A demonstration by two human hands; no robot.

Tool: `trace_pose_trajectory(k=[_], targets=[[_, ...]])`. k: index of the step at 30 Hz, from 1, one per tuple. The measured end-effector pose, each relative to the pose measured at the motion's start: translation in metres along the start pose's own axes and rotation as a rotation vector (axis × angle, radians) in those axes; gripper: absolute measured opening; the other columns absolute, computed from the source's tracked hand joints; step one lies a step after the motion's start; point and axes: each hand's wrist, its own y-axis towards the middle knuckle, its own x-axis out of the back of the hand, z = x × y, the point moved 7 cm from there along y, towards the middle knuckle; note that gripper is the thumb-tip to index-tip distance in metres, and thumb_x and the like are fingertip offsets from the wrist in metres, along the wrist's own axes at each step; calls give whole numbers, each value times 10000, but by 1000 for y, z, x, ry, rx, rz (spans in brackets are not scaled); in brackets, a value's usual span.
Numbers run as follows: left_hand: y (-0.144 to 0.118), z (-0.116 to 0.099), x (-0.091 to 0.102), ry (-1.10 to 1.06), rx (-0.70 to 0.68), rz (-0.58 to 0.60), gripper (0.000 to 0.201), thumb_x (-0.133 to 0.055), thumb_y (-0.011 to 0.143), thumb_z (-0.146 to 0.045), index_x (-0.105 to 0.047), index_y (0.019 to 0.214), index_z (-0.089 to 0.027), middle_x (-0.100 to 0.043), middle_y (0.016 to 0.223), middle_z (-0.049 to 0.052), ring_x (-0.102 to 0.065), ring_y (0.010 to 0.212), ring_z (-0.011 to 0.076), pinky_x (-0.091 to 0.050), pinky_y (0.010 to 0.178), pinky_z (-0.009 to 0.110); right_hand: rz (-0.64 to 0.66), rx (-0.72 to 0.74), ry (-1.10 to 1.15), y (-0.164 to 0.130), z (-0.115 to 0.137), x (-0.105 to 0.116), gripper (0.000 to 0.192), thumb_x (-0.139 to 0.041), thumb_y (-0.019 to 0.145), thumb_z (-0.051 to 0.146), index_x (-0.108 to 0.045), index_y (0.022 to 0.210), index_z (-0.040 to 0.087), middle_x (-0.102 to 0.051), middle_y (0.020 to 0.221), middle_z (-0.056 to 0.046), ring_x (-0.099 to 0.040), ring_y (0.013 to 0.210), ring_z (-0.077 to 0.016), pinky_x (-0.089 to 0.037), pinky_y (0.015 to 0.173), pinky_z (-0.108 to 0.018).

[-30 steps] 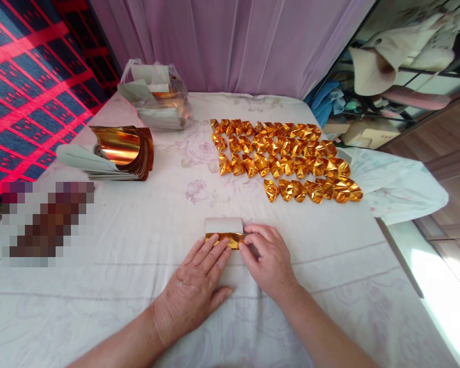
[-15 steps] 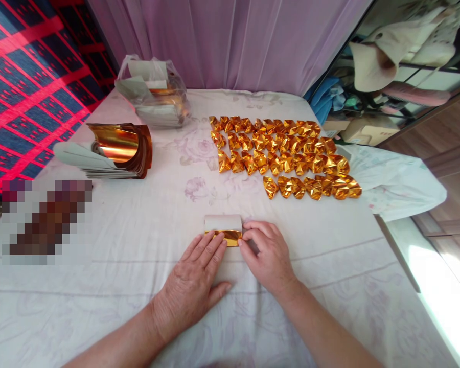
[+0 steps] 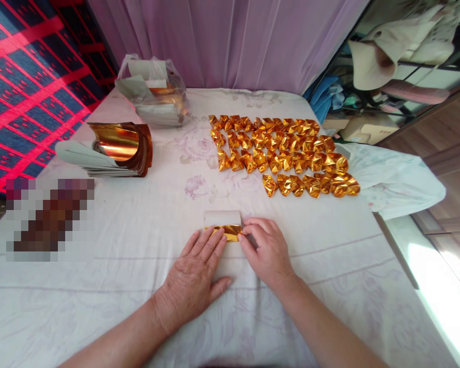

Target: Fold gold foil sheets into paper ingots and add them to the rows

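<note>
A sheet of gold foil paper (image 3: 233,233) lies on the table in front of me, with its pale grey back (image 3: 222,217) showing along the far part and a gold band along the near part. My left hand (image 3: 195,268) is flat, fingers stretched out, their tips resting on the gold band and hiding its left half. At the right end of the sheet, my right hand (image 3: 266,250) pinches the edge between thumb and bent fingers. Beyond the hands, several folded gold paper ingots (image 3: 260,159) stand in rows at the right.
A curled stack of gold foil sheets (image 3: 118,148) stands at the left. Behind it is a clear plastic bag (image 3: 157,94) of more sheets. A blurred-out patch (image 3: 49,220) covers something at the left edge. Shelves with hats (image 3: 375,56) stand beyond the table's right side.
Both hands keep nearly the same pose on the sheet. The left fingertips sit slightly lower on the gold band, so more gold shows above them.
</note>
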Motion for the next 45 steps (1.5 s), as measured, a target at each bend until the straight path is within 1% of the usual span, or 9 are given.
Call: trace_pose_trajectory(k=[6, 9, 13, 20, 26, 31, 37, 43, 45], targets=[[1, 0, 0, 0, -5, 9, 690, -519, 913, -503, -407, 1452, -86, -463, 1495, 156, -394, 1397, 310, -288, 1159, 468, -5, 9, -13, 0, 0, 0, 61, -574, 894, 199, -621, 860, 217, -679, 979, -69, -588, 933, -225, -489, 847, -389], [1, 0, 0, 9, -5, 7, 687, -518, 911, -509, -417, 1445, -89, -466, 1494, 151, -403, 1392, 308, -284, 1159, 462, -7, 1, -17, 0, 0, 0, 48, -575, 893, 200, -617, 914, 211, -677, 987, -78, -586, 950, -238, -488, 853, -400], [1, 0, 0, 14, -8, 8, 697, -517, 909, -530, -417, 1445, -96, -466, 1497, 141, -400, 1396, 305, -272, 1163, 461, -2, 19, -15, -1, 1, -1, 110, -567, 899, 183, -627, 988, 208, -673, 1033, -80, -590, 980, -242, -484, 870, -407], [2, -1, 2, 38, -17, -6, 685, -510, 916, -517, -417, 1445, -92, -466, 1498, 135, -400, 1395, 300, -263, 1162, 450, 13, 49, -42, -2, 4, -1, 149, -533, 929, 175, -672, 939, 227, -660, 1066, -66, -585, 974, -229, -485, 874, -413], [2, -2, 5, 47, -31, -24, 668, -498, 925, -517, -425, 1438, -95, -478, 1491, 122, -396, 1399, 278, -233, 1175, 422, 40, 46, -31, -1, 4, -1, 108, -564, 906, 191, -663, 941, 218, -656, 1067, -67, -583, 991, -232, -476, 887, -406], [3, -2, 5, 69, -34, -12, 699, -498, 916, -555, -431, 1434, -91, -475, 1494, 121, -397, 1396, 288, -257, 1158, 438, 48, 29, -31, -1, 3, -3, 104, -564, 906, 206, -664, 933, 205, -654, 1065, -76, -579, 1009, -236, -467, 904, -406], [2, -2, 4, 56, -30, 2, 695, -502, 919, -535, -419, 1443, -86, -467, 1499, 127, -378, 1409, 289, -264, 1161, 447, 52, 26, -27, -2, 2, -3, 91, -570, 901, 204, -655, 934, 207, -653, 1072, -74, -576, 1011, -241, -462, 910, -407], [1, -1, 2, 26, -17, 22, 653, -541, 905, -512, -430, 1448, -168, -427, 1526, 125, -369, 1418, 297, -282, 1154, 470, 47, 33, -25, -2, 3, -3, 120, -570, 902, 201, -663, 977, 193, -655, 1068, -80, -574, 998, -243, -470, 900, -421], [2, -1, 2, 26, -19, 27, 652, -558, 895, -508, -443, 1438, -167, -434, 1521, 127, -372, 1416, 299, -286, 1153, 476, 48, 38, -30, -2, 3, -3, 157, -556, 911, 205, -665, 1023, 191, -654, 1075, -83, -572, 1003, -243, -474, 899, -426]])
